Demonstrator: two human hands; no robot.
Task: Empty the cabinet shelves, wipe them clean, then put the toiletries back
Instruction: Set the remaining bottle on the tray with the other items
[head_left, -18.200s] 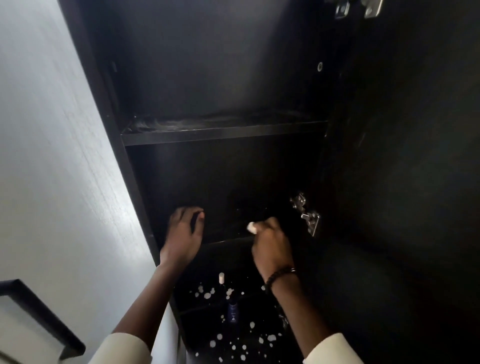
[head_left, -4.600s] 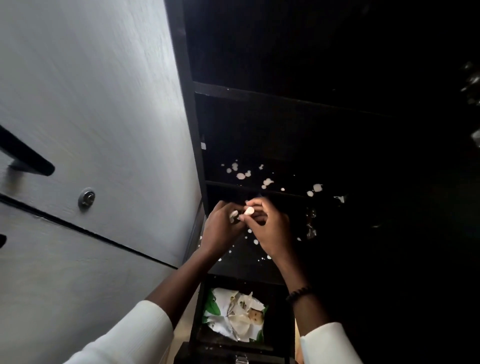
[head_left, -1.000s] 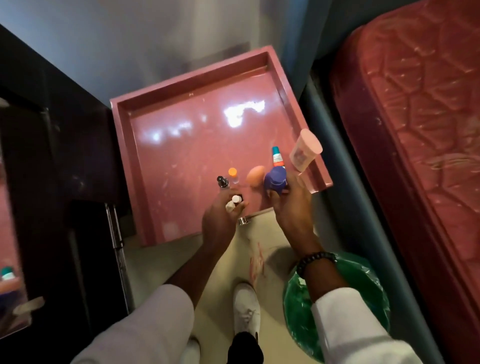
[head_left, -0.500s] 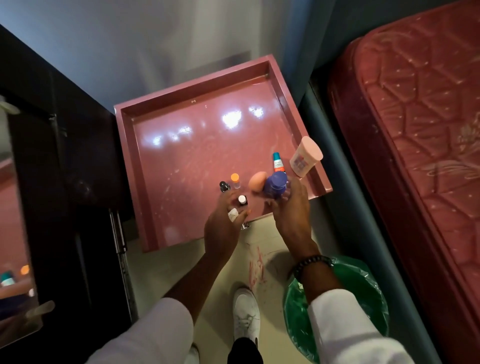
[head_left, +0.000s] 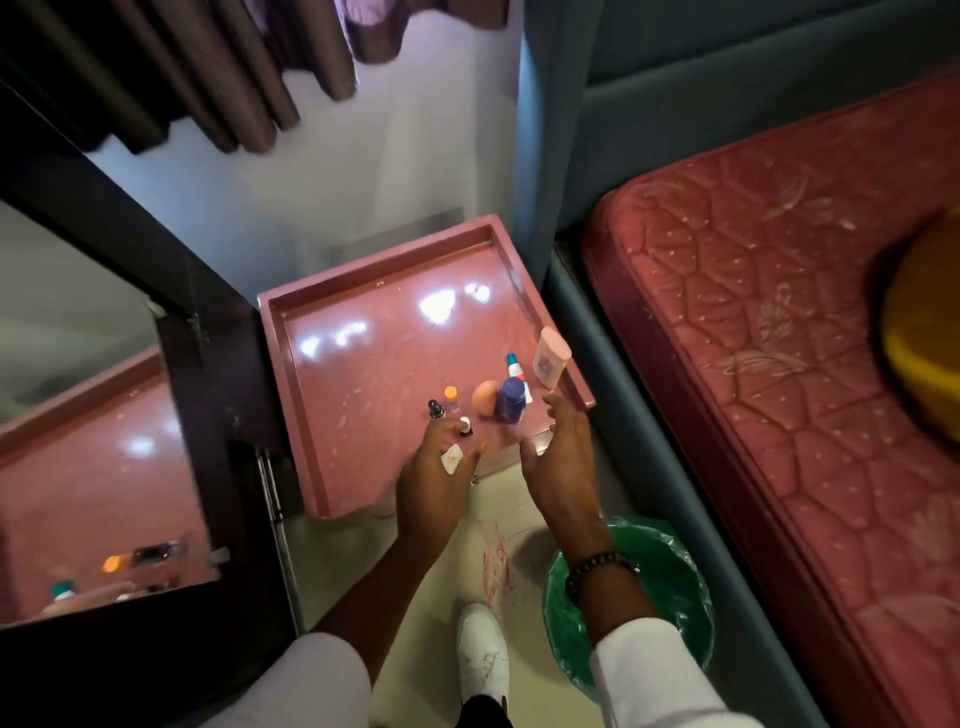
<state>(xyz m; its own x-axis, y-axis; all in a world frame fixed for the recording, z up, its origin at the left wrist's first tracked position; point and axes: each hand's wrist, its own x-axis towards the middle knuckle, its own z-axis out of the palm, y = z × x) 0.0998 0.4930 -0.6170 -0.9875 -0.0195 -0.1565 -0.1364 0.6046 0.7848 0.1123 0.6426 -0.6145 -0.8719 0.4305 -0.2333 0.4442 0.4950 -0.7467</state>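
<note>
Left hand (head_left: 434, 480) pinching white scrap (head_left: 451, 460), right hand (head_left: 563, 457) open, empty.
Hovered just short of toiletries (head_left: 510, 400) on pink tray (head_left: 363, 364); likely restocking step, next needing a bottle grasped.

One pink tray (head_left: 291, 364), perhaps seven toiletries (head_left: 510, 400), one green bin (head_left: 691, 587), one mattress (head_left: 779, 312).

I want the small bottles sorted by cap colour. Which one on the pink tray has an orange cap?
The small clear bottle, just right of the black dropper bottle and left of the peach sponge. No other cap is orange.
</note>
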